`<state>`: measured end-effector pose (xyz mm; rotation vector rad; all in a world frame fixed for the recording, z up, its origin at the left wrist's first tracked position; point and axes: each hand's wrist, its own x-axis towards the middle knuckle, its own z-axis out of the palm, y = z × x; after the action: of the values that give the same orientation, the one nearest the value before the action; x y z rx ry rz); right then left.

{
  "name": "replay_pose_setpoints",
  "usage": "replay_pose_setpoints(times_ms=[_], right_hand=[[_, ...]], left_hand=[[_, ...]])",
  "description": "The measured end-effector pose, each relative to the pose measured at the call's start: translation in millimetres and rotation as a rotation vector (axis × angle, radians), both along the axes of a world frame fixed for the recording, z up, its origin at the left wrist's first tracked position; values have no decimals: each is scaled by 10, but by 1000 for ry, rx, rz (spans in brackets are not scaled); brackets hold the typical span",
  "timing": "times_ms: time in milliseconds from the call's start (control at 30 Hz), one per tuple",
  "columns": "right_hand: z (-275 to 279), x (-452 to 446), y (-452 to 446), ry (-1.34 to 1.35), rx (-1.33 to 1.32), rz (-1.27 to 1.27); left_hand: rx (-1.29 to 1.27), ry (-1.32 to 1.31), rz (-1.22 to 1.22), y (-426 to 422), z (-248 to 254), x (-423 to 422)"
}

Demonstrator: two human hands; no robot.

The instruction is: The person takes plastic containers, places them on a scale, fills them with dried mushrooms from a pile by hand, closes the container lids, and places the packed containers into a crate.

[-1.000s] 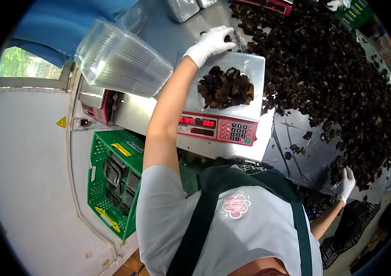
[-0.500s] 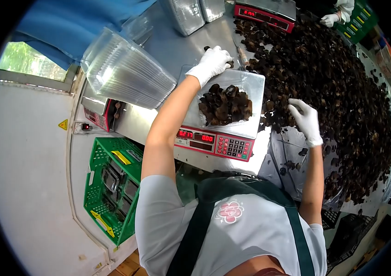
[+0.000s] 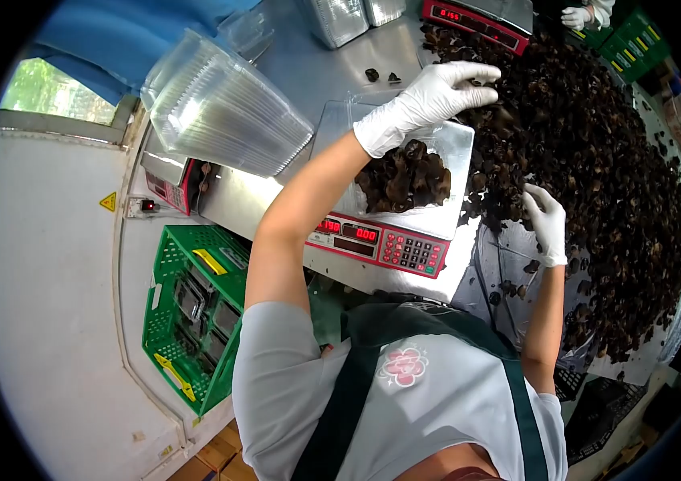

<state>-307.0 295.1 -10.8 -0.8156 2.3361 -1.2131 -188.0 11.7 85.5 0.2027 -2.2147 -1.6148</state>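
Note:
Dark wood ear mushrooms (image 3: pixel 404 178) fill a clear plastic tray (image 3: pixel 362 195) on the steel plate of a red digital scale (image 3: pixel 388 240). My left hand (image 3: pixel 446 98), in a white glove, reaches across above the scale's far right corner. Its fingers stretch to the edge of the big mushroom pile (image 3: pixel 573 152), apart, with nothing visible between them. My right hand (image 3: pixel 547 224), also gloved, hovers at the pile's near edge, fingers loosely bent and apart. Two small mushroom pieces (image 3: pixel 372 75) lie on the steel table behind the scale.
Stacked clear trays (image 3: pixel 228 104) lean at the left, with more stacks (image 3: pixel 332 20) at the back. Another red scale (image 3: pixel 481 24) stands at the back. Below left, a green crate (image 3: pixel 196 313) holds clear packs. A co-worker's gloved hand (image 3: pixel 577 18) shows at far right, near green crates (image 3: pixel 633 44).
My left hand has moved right, from behind the tray to the pile's edge, leaving small pieces on the table. The scale's reading has dropped. My right hand has barely shifted.

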Motion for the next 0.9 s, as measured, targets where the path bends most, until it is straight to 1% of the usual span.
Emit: replay_pose_setpoints(times_ms=[33,67,100,133,167,200,233,267,300,367,433,467,500,567,600,633,700,767,800,833,867,900], right_hand=[[-24,-52,109,22,35,-33],[-70,-115,215,73,90,-40],[-99,-136,301,71,83,-60],[-83,-124,359,22,93,-82],[-75,-110,403,-30,104,-105],[-104,-101,427,-34,103,-105],[-143,-89,444,-14,98,-77],[-172,-72,452,7,91,-48],[-182,-50,427,5,89,-47],[-177,2,305,-33,60,9],[-123,59,155,2,24,85],[-41,108,58,-20,41,94],[38,157,-34,-42,59,102],[114,220,-176,3,-9,159],[188,260,-238,11,-22,174],[248,289,-286,18,-35,187],[293,317,-370,33,-75,207],[421,392,-439,-58,-128,203],[396,393,-459,-120,-152,217],[361,423,-484,-201,-206,215],[350,447,-508,-245,-203,225],[349,477,-530,-290,-200,238]], left_hand=[[54,63,9,-11,35,4],[-28,121,83,-84,84,77],[-93,-44,260,-129,202,207],[-215,32,379,-321,47,256],[-387,-100,491,-578,-110,355],[-305,-156,563,-761,-265,487],[-341,-267,678,-880,-379,625],[-262,-341,735,-937,-465,769],[-128,-386,738,-957,-498,883],[226,-426,729,-924,-608,1027],[409,-444,707,-868,-705,1094],[504,-385,680,-853,-761,1114],[505,-382,691,-798,-735,1136],[689,-88,682,-700,-658,1171],[649,-12,679,-638,-562,1204],[647,-8,680,-577,-496,1261],[570,180,622,-448,-398,1415],[345,250,623,-223,-436,1621],[83,220,585,-108,-484,1767],[-57,197,618,57,-519,1862],[-68,119,649,255,-517,1943],[-185,54,672,323,-741,2038]])
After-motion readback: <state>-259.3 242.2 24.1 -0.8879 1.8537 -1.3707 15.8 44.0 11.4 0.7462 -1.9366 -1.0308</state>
